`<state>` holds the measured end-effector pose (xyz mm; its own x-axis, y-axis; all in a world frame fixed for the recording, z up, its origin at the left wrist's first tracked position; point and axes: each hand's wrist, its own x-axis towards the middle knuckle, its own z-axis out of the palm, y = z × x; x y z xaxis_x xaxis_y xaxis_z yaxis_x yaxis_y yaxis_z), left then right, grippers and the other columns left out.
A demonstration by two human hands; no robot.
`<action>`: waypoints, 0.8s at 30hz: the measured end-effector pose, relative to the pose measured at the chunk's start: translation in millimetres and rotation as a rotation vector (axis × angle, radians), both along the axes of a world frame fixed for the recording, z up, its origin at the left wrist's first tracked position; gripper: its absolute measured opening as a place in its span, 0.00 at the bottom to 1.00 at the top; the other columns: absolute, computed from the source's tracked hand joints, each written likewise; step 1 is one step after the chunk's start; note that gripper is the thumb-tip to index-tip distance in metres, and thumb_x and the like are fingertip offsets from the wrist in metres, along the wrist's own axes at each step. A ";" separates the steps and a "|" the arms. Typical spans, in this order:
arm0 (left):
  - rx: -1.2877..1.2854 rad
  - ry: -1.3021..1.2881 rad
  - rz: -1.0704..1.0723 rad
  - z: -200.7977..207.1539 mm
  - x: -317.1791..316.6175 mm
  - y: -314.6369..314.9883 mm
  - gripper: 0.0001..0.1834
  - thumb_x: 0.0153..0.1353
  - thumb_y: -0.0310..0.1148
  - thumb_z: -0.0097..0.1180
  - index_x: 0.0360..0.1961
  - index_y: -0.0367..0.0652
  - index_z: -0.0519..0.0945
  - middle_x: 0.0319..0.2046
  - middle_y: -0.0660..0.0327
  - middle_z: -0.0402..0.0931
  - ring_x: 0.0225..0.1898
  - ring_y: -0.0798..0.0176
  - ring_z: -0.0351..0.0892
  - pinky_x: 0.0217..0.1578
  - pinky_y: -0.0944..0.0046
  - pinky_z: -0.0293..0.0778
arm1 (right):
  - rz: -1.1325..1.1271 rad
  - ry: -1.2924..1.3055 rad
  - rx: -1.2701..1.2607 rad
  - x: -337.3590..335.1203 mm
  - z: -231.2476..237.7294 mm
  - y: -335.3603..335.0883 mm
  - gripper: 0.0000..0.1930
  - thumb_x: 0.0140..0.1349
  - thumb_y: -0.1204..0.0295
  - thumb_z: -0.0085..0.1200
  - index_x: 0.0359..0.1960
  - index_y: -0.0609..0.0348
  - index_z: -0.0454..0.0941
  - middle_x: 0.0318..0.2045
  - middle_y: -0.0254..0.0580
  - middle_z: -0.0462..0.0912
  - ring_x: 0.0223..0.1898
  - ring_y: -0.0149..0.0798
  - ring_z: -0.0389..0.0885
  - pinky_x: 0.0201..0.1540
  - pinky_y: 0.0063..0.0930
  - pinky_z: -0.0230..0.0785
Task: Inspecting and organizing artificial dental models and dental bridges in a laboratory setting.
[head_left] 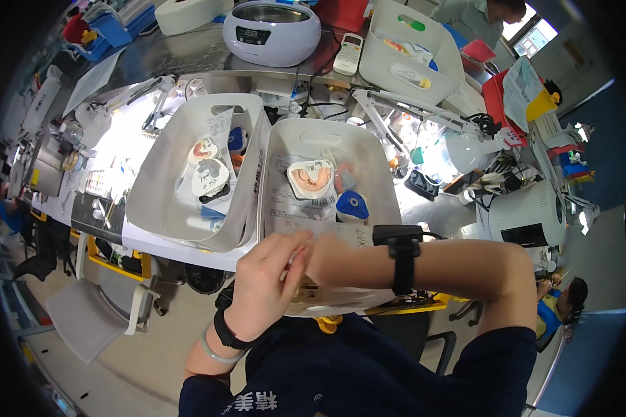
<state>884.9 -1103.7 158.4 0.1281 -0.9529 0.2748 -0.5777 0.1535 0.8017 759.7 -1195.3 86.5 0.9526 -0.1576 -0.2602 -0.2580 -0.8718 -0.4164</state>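
My left hand (270, 270) is over the near edge of the right-hand white plastic tub (379, 163), its fingers curled together. What they hold, if anything, cannot be made out. My right hand (322, 258) meets it fingertip to fingertip; its fingers are blurred and mostly hidden. Beyond both hands, a printed paper slip (289, 206) lies in the tub. On it rests a white dental cast (311, 178) with a pinkish arch. Beside that are a pink piece (344, 177) and a blue-topped cast (352, 206).
A second white tub (160, 187) stands left with dental casts (209, 176) and slips. Behind are an ultrasonic cleaner (271, 33), a remote control (348, 54) and another tub (435, 52). A desk lamp (469, 149) reaches in from the right. An office chair (94, 309) stands left.
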 end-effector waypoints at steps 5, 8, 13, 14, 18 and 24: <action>0.059 0.081 -0.092 14.4 10.8 -9.3 0.21 0.49 0.20 0.57 0.46 0.38 0.71 0.37 0.56 0.74 0.28 0.63 0.77 0.30 0.69 0.74 | -0.128 -0.046 0.058 0.7 66.2 -26.3 0.05 0.46 0.77 0.52 0.25 0.62 0.71 0.26 0.48 0.76 0.32 0.49 0.77 0.33 0.36 0.70; 0.168 0.128 -0.144 16.0 15.5 -18.2 0.23 0.49 0.21 0.59 0.48 0.37 0.69 0.36 0.57 0.76 0.33 0.63 0.79 0.33 0.70 0.76 | -0.254 -0.408 0.168 -14.0 87.4 -23.8 0.07 0.50 0.77 0.51 0.30 0.62 0.68 0.27 0.46 0.71 0.32 0.49 0.75 0.33 0.37 0.66; 0.441 0.414 -0.362 21.2 22.4 -33.1 0.06 0.54 0.24 0.56 0.33 0.32 0.77 0.24 0.60 0.79 0.25 0.73 0.77 0.26 0.74 0.74 | -0.333 -0.588 0.230 -29.6 100.0 -11.0 0.11 0.50 0.80 0.53 0.35 0.59 0.66 0.29 0.44 0.71 0.31 0.48 0.74 0.34 0.36 0.66; 0.425 0.471 -0.340 20.6 20.1 -33.2 0.06 0.55 0.27 0.56 0.29 0.33 0.79 0.22 0.62 0.78 0.21 0.74 0.76 0.24 0.75 0.73 | -0.327 -0.630 0.241 -31.2 99.3 -10.2 0.12 0.49 0.81 0.55 0.35 0.58 0.68 0.30 0.42 0.72 0.31 0.47 0.74 0.34 0.33 0.67; 0.435 0.484 -0.359 20.6 19.2 -33.9 0.05 0.55 0.26 0.56 0.29 0.34 0.79 0.21 0.62 0.78 0.20 0.74 0.75 0.23 0.74 0.73 | -0.342 -0.716 0.192 -38.2 110.5 -9.5 0.14 0.49 0.80 0.56 0.37 0.58 0.69 0.27 0.40 0.73 0.28 0.43 0.74 0.31 0.32 0.67; 0.324 0.359 -0.267 24.4 12.9 -29.2 0.03 0.53 0.22 0.57 0.28 0.32 0.78 0.21 0.61 0.78 0.22 0.75 0.76 0.23 0.77 0.71 | -0.417 -0.690 0.336 -48.7 107.0 -11.4 0.10 0.50 0.78 0.58 0.35 0.58 0.74 0.23 0.38 0.76 0.22 0.34 0.74 0.25 0.25 0.67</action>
